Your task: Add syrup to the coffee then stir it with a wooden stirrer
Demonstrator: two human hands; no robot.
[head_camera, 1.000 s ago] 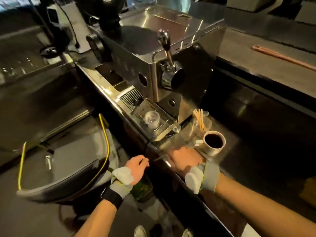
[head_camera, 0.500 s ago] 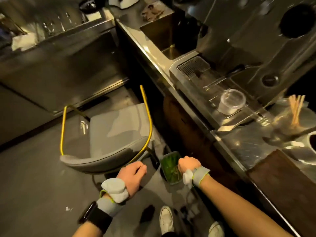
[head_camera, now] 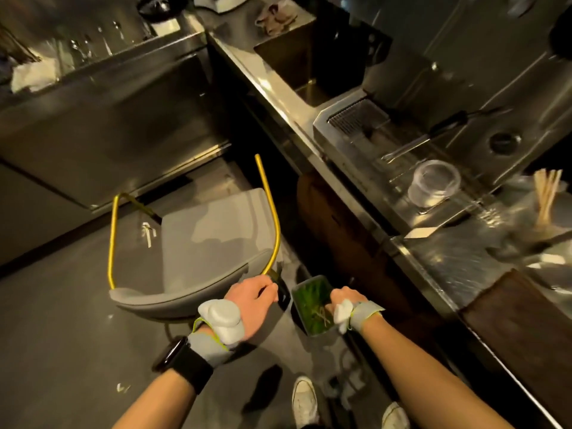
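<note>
Below the front edge of the bench, down at floor level: one small bin (head_camera: 311,305) with a green lining, standing just beside a grey chair (head_camera: 198,252) with a yellow frame.

Right hand (head_camera: 342,300): over the bin's right rim, fingers curled downward toward its inside; whether they are closed on anything cannot be told, since the fingertips are turned away from the camera. A few pale thin pieces lie on the green lining near this hand; their nature is unclear.

Left hand (head_camera: 250,301): loosely curled, resting against the chair's back edge near the yellow frame, apparently empty.

Wooden stirrers (head_camera: 546,196): a bunch standing upright in a clear holder near the right end of the bench. Judged light, thin and stiff, liable to snap if bent; best pinched singly by the upper end and drawn straight up.

Clear plastic cup (head_camera: 433,184): on the drip tray of the steel machine, left of the stirrers. Contents not discernible; judged light and easily tipped.

Hidden or uncertain: the coffee cup is not in view, lying beyond the right edge. No syrup container can be identified. The bench surface at right is smeared by motion blur.
</note>
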